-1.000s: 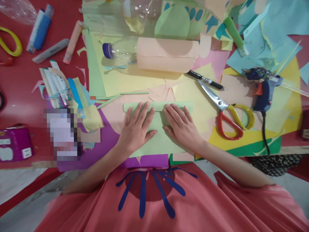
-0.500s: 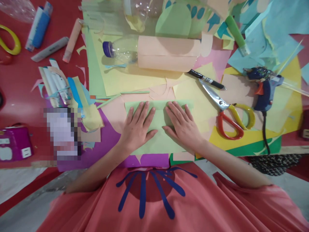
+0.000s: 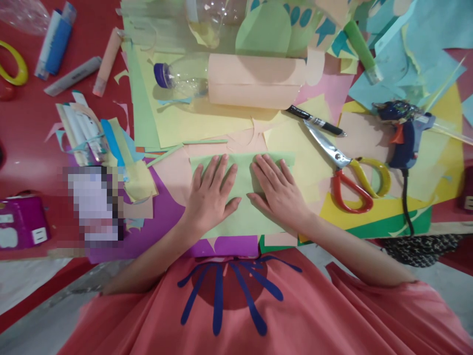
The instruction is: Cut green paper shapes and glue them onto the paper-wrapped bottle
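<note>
A sheet of light green paper (image 3: 244,217) lies in front of me, its far edge curled or folded over into a narrow strip. My left hand (image 3: 211,192) rests palm down on its left part, fingers spread and tips on that strip. On the right part lies my right hand (image 3: 279,190), also flat with the fingers stretched out. Beyond the hands, a clear plastic bottle (image 3: 181,76) with a dark blue cap lies on its side, wrapped in peach paper (image 3: 254,81). Scissors (image 3: 338,158) with red and yellow handles lie open to the right of my right hand.
A black marker (image 3: 316,121) touches the area by the scissor tips. Farther right lies a blue glue gun (image 3: 404,143) with its cord. Left are several markers (image 3: 83,130), a blurred-out rectangular object (image 3: 92,204) and a purple package (image 3: 24,222). Coloured paper scraps cover much of the red table (image 3: 29,133).
Both hands stay almost in place on the green paper. The far strip looks slightly flatter under the fingertips. The view has shifted a little.
</note>
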